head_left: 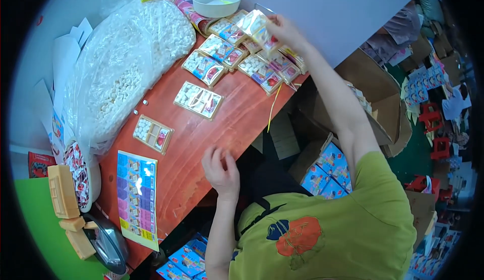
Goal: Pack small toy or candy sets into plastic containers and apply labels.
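Toward the far right of the red tabletop, my right hand [283,31] grips a shallow tray pack [258,28] of small white pieces with a blue printed part, lifted over the other packs. Beneath it lie piled tray packs, such as a nearer one [203,68]. My left hand [220,174] hovers by the table's near edge, fingers loosely curled and apart, holding nothing visible. Beyond that hand lie two separate trays: one [198,99] with white pieces and small inserts, another [153,134] with white pieces, a red item and bare compartments.
A large clear bag [121,88] of white pieces covers the table's left side. Behind the packs stands a white bowl [217,2]. A printed label sheet [137,197] lies near left, beside a tub [78,174] of small packets. Cardboard boxes [370,86] stand right of the table.
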Motion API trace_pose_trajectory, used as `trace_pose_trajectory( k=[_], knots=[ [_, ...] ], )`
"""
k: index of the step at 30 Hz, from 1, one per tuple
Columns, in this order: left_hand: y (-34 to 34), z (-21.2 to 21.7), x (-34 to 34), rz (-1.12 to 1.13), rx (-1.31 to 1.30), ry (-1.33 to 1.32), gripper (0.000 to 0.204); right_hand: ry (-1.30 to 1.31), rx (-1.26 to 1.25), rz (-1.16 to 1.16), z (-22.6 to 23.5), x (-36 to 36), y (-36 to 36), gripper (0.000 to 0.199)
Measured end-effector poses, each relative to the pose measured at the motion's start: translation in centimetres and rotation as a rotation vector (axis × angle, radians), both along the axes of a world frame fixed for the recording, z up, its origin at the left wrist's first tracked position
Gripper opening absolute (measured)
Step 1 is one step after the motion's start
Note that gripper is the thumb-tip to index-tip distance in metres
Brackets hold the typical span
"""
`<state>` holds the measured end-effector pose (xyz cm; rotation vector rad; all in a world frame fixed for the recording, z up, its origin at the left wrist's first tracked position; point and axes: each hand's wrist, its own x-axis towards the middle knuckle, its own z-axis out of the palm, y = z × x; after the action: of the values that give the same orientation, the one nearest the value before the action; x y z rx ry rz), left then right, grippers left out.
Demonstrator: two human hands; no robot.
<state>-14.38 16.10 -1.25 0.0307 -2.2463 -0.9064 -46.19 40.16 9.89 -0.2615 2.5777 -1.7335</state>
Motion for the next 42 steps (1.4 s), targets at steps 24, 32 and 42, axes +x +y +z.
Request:
trace_pose_trajectory(
  k=[24,32,42],
  knots=[
    [0.6,0.7,-0.7,-0.063,0.048,-0.049,0.015,-0.014,-0.218,-0.093,-3.2,-8.2,3.4,0.031],
    [0.8,1.0,-0.6,-0.055,0.015,-0.041,0.013,0.124,0.28,-0.063,-5.2,4.8,4.6,0.028],
    [0.7,0.7,-0.4,-0.024,0.016,-0.034,0.012,0.668,1.211,-0.309,-4.5,6.7,3.0,0.027]
  ],
)
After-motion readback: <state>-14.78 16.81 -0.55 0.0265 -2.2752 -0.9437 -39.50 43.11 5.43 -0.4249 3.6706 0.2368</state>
